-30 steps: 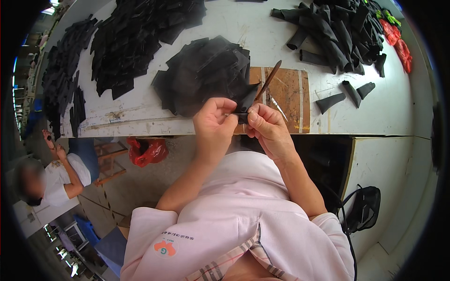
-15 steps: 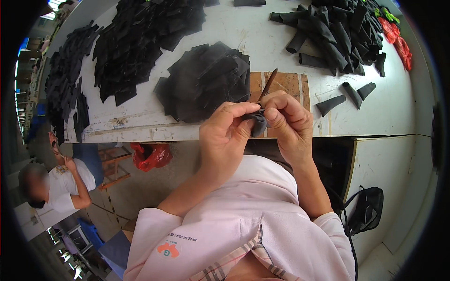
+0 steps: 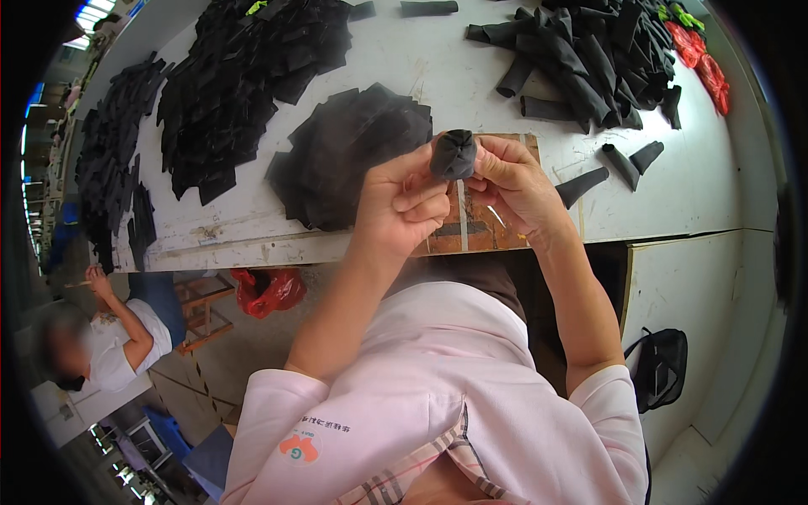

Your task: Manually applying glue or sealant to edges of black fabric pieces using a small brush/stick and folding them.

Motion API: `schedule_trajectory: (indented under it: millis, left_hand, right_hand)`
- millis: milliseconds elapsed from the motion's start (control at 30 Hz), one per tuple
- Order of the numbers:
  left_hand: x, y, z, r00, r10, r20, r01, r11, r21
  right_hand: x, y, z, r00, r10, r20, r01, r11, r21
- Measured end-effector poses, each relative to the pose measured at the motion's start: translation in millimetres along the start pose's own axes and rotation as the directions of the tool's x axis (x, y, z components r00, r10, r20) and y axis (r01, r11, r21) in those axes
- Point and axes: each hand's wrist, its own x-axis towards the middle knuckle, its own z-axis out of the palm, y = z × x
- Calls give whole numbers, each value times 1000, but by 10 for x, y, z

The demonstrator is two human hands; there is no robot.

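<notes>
A small black fabric tube (image 3: 454, 155), gathered at its top, is held up between my two hands over the front of the table. My left hand (image 3: 406, 200) is closed, pinching its left side between thumb and fingers. From the other side, the thumb and fingers of my right hand (image 3: 515, 181) grip its edge. Beneath my right hand shows a thin bright sliver that I cannot make out. Under my hands lies a worn brown board (image 3: 471, 231). A heap of flat black fabric pieces (image 3: 345, 151) is just left of my left hand.
More black fabric pieces (image 3: 244, 84) are piled at the far left. Rolled black tubes (image 3: 581, 59) heap at the far right, beside red plastic bags (image 3: 703, 67). Several loose tubes (image 3: 621, 167) lie nearer. A seated person (image 3: 126, 332) is at left; a black bag (image 3: 661, 366) hangs at right.
Both hands have moved away from me and up, with the fabric tube turned so its gathered end shows. The dark pointed stick seen by my right hand before no longer shows clearly.
</notes>
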Motion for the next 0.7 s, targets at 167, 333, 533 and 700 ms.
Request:
schedule_trajectory:
  millis: [167, 333, 533, 700]
  left_hand:
    - [41, 41, 83, 996, 79, -38, -81, 995, -59]
    - [29, 61, -9, 991, 127, -40, -133, 969, -207]
    - [19, -135, 120, 849, 518, 105, -399, 499, 770]
    - [-24, -5, 213, 728, 454, 514, -434, -275, 858]
  right_hand:
    - [191, -20, -68, 999, -40, 19, 43, 985, -166]
    - [179, -104, 15, 994, -58, 88, 77, 970, -229]
    - [214, 159, -185, 997, -45, 67, 43, 999, 29]
    - [128, -21, -62, 910, -401, -100, 302, 811, -501]
